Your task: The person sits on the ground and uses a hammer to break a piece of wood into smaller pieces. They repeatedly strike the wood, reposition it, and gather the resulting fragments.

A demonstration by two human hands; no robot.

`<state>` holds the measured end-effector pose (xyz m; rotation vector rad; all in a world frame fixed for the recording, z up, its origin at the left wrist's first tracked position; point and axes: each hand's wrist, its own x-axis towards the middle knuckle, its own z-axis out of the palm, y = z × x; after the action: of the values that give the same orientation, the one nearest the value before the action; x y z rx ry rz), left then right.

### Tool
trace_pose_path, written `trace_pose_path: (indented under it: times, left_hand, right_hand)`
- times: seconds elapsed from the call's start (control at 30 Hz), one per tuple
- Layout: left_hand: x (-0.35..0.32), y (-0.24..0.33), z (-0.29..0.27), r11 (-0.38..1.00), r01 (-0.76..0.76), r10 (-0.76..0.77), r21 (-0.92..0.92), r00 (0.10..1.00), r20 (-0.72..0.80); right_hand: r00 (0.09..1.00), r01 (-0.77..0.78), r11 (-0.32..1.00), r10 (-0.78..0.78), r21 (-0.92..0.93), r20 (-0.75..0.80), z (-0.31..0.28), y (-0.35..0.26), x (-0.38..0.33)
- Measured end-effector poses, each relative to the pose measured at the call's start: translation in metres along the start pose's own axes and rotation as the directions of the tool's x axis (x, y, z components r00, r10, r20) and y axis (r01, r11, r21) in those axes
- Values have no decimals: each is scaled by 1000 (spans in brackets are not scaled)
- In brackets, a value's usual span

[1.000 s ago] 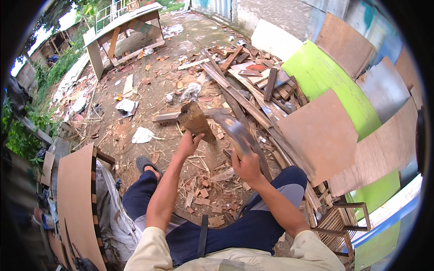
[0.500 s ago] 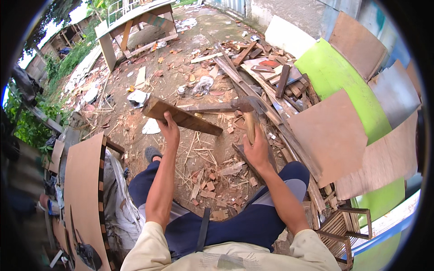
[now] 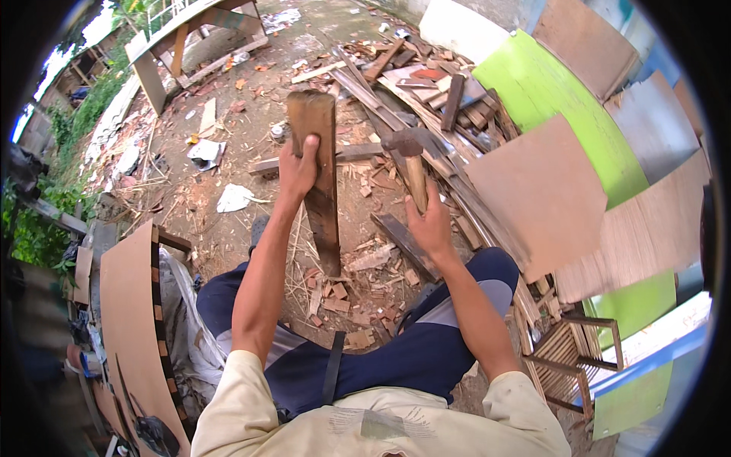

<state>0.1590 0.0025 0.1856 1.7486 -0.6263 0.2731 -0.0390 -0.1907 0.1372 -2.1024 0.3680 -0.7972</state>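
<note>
A brown wooden board [image 3: 324, 186] is gripped near its upper end by my left hand [image 3: 298, 169], thumb across its face; it stands nearly lengthwise away from me, above the littered ground. To its right, my right hand [image 3: 432, 223] is wrapped round the wooden handle of a claw hammer [image 3: 413, 169]. The hammer's dark metal head is uppermost, apart from the board. Beyond both hands another length of timber [image 3: 358, 152] lies on the ground, partly hidden by the board. Near my right knee lies a dark plank [image 3: 405, 245].
Scrap wood [image 3: 457, 99] is heaped at the far right, beside leaning brown [image 3: 539, 194] and green sheets [image 3: 563, 107]. A slatted wooden piece [image 3: 567, 354] stands at lower right. On the left is a brown panel [image 3: 129, 320]; a wooden table [image 3: 190, 34] stands far left. Wood chips litter the ground.
The board has swung from lying crosswise to pointing nearly lengthwise, its lower end now closer to me. The hammer stays upright in my right hand. The whole view has shifted slightly.
</note>
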Motion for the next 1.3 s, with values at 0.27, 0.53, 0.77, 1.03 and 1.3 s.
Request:
trace_pose_path:
  times: [0.27,0.53,0.77,1.03,1.3]
  left_hand:
    - [-21,-43,107,895,368,-443,250,789,426]
    - [-72,-146,190,801,501,-591,327,576,564]
    - [-139,-215,185,739,406,-671,537,373,641]
    - [-260,-240,107,673,-19,-584,739,599,548]
    - [-302,-264,58,577,169,-742,799,519,425]
  right_hand:
    - [953,-297,947,285,-123,-105,-41,27,-9]
    - [897,-436,882,441,-181,-12,-70,61,-43]
    - [872,-472,857,489,-208,33,-53,98,-49]
    - [887,-365,883,426,-295,178,-26,105,-58]
    - [810,-368,832,506,-415,297,-12,117,-78]
